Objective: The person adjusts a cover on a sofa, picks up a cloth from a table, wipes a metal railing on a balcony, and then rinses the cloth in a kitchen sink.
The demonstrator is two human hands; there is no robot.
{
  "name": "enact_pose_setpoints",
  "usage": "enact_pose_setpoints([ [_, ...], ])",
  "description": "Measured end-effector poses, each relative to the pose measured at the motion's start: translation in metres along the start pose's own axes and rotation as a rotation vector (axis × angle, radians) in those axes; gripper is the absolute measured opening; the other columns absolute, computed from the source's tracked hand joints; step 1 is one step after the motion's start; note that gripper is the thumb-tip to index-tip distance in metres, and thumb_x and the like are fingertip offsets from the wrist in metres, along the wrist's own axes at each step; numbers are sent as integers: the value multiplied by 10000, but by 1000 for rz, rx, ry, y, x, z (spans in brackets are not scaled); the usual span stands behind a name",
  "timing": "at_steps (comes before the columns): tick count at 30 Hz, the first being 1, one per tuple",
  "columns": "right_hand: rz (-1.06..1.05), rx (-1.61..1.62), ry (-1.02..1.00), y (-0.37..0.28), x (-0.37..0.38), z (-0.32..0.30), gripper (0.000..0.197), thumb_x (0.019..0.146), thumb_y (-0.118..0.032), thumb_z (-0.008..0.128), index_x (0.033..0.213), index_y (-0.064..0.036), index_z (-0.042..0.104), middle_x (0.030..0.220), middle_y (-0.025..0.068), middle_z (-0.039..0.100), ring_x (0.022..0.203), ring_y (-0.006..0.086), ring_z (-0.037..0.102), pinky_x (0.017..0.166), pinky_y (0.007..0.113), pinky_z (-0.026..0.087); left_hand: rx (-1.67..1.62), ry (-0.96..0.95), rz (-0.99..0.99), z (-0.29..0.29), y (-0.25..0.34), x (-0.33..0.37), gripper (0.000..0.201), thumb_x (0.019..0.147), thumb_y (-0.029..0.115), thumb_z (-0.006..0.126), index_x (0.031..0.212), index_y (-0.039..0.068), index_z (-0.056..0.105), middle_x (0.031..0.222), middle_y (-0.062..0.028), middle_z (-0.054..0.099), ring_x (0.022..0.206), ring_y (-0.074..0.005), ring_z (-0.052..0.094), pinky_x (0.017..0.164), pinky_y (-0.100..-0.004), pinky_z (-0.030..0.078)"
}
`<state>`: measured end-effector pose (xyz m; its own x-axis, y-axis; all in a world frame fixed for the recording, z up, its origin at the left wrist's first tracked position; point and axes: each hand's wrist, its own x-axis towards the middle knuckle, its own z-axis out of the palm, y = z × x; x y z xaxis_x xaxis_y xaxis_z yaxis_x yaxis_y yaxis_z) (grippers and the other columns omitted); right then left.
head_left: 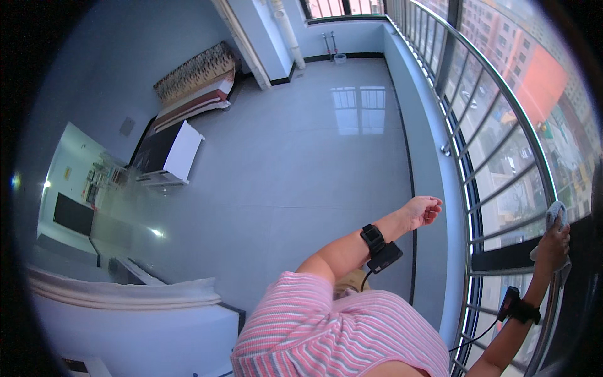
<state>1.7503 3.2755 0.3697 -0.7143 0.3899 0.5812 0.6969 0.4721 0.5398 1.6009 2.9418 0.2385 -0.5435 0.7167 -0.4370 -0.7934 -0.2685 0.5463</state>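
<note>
My right hand is closed round a light grey cloth, which is wrapped over the metal top rail of the window railing. Part of the cloth hangs below my fingers. Bent in front of my body, my left arm ends in my left hand, whose fingers curl in with nothing visible in them. It hovers near the window ledge and touches nothing that I can see. Each wrist carries a black strap with a small box and a cable.
Vertical bars fill the railing, with buildings outside the glass. A cabinet with a dark top and a bed stand along the left wall. Glossy tiles cover the floor. Pipes rise in the far corner.
</note>
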Motion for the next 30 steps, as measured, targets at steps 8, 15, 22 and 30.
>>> enact_pose_setpoints([
  [8, 16, -19, -41, -99, 113, 11, 570, 759, -103, 465, 1260, -226, 222, 1061, 95, 440, 885, 248, 503, 671, 345, 460, -53, 13, 122, -69, 112, 36, 98, 811, 139, 439, 826, 74, 510, 675, -10, 525, 536, -85, 478, 508, -226, 402],
  [15, 16, 13, 56, -182, 189, 10, 553, 744, -72, 445, 1241, -238, 267, 991, 89, 455, 870, 250, 497, 676, 366, 446, 4, 135, 232, -127, 172, 47, 97, 813, 127, 446, 841, 55, 504, 712, -26, 523, 585, -96, 487, 543, -212, 419],
  [22, 23, 68, 84, -240, 277, 33, 531, 766, -75, 405, 1246, -246, 258, 1009, 112, 453, 870, 263, 498, 683, 369, 439, 138, 239, 313, -148, 228, 88, 116, 810, 130, 450, 871, 53, 511, 715, -20, 521, 587, -81, 476, 535, -204, 406],
  [30, 14, 289, 13, -363, 357, -15, 335, 781, -160, 402, 1113, -191, 435, 912, 98, 481, 793, 242, 501, 642, 352, 397, 118, 275, 368, -170, 298, 152, 133, 818, 131, 435, 892, 60, 519, 725, -11, 514, 615, -77, 465, 560, -218, 403],
])
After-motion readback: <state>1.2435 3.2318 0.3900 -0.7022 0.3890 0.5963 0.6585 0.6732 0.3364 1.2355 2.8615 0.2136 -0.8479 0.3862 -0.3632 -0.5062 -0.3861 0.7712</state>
